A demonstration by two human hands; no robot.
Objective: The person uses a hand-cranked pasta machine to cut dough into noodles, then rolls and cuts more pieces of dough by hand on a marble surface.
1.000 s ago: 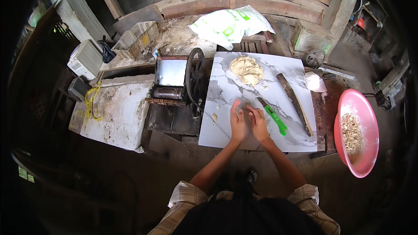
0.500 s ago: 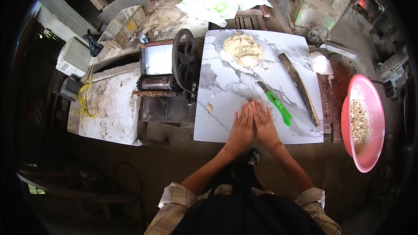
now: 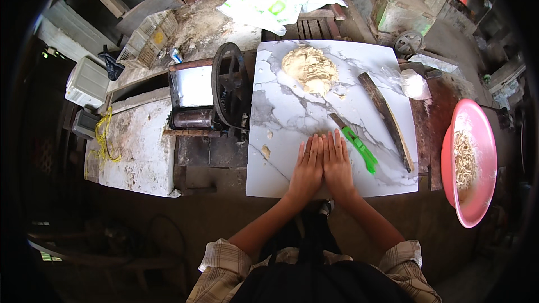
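Note:
Palms down and fingers stretched forward, my left hand (image 3: 307, 168) and my right hand (image 3: 337, 165) lie side by side near the front edge of a white marble-patterned board (image 3: 281, 106). Their inner edges touch. Whether anything lies under the palms is hidden. Just right of my right fingertips is a green utility knife (image 3: 358, 148) with its blade pointing away to the left. A lump of pale dough (image 3: 310, 69) rests at the far side of the board. Small dough scraps (image 3: 265, 151) lie left of my left hand. A long dark wooden stick (image 3: 387, 120) slants along the right side.
Left of the board stands a hand-cranked roller machine (image 3: 193, 118) with a large iron wheel (image 3: 230, 84). A pink basin (image 3: 483, 179) with noodle-like strips sits at the right. A white plastic bag (image 3: 414, 84) is by the board's right edge, and a white-green sack (image 3: 281, 3) lies behind.
My hands have come closer together, the right one shifting left against the left one. The whole view has tilted slightly; things on the board stay in place.

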